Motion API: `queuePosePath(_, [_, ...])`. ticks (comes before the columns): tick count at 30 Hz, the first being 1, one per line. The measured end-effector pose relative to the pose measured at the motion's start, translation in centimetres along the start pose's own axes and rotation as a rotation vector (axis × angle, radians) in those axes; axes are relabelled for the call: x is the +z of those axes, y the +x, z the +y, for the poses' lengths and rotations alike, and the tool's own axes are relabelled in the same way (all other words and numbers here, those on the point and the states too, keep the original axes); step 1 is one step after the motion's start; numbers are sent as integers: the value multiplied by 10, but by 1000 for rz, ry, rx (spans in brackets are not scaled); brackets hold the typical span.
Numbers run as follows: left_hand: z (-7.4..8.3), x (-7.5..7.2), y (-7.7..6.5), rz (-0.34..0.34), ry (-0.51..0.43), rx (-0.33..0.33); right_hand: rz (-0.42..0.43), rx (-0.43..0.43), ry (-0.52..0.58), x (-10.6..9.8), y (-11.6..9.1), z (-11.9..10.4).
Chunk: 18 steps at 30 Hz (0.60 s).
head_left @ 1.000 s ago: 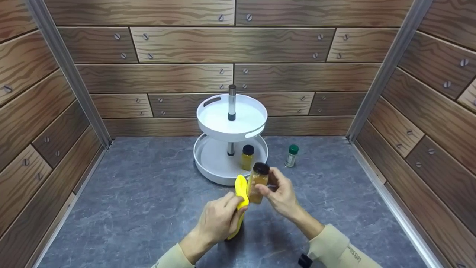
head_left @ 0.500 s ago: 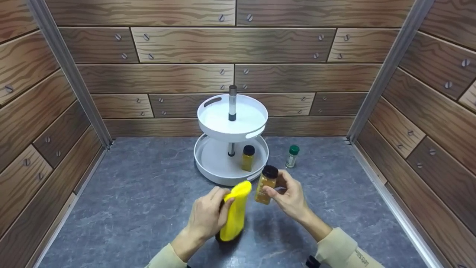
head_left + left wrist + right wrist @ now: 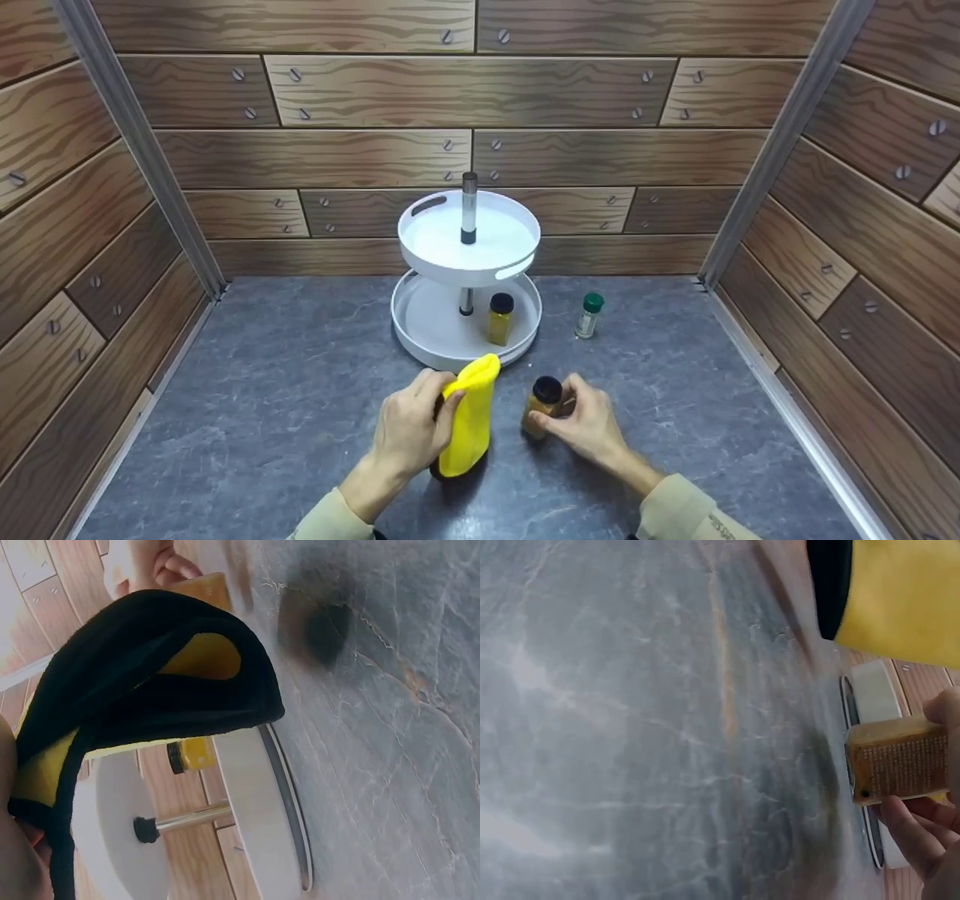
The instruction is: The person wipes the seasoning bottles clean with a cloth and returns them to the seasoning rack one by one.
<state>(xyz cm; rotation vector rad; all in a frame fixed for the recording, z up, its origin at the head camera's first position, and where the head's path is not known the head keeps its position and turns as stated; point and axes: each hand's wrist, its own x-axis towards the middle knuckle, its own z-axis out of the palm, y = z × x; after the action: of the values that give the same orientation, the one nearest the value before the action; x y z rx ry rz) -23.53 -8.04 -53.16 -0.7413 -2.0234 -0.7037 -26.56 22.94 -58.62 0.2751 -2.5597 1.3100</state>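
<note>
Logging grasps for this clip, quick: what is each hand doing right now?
Left hand: closed, pinching the yellow-and-black cloth near its top.
Right hand: closed, holding the brownish black-capped bottle between thumb and fingers.

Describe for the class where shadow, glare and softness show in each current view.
Head view: a soft dark shadow lies on the tabletop by the yellow cloth; left wrist view: a blurry dark shadow on the tabletop, the top left corner washed out; right wrist view: pale glare at the left edge, fine print on the bottle too soft to read.
</note>
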Motion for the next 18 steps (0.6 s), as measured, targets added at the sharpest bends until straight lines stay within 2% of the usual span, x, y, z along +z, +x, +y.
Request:
queuePosePath(6, [-1,1,-1,10,-4,-4,4,39,-58,5,-6,1])
queuePosePath(10, [-1,0,-1,6,0,-8,-11,10,-92,5,-8,4])
queuePosePath(13, [-2,-1,-1,3,0,-11,-72,-68,-118,0,-6,10])
queuePosePath(18, [-2,0,-2,8,-5,-13,-232,-280,-148,-11,4,19])
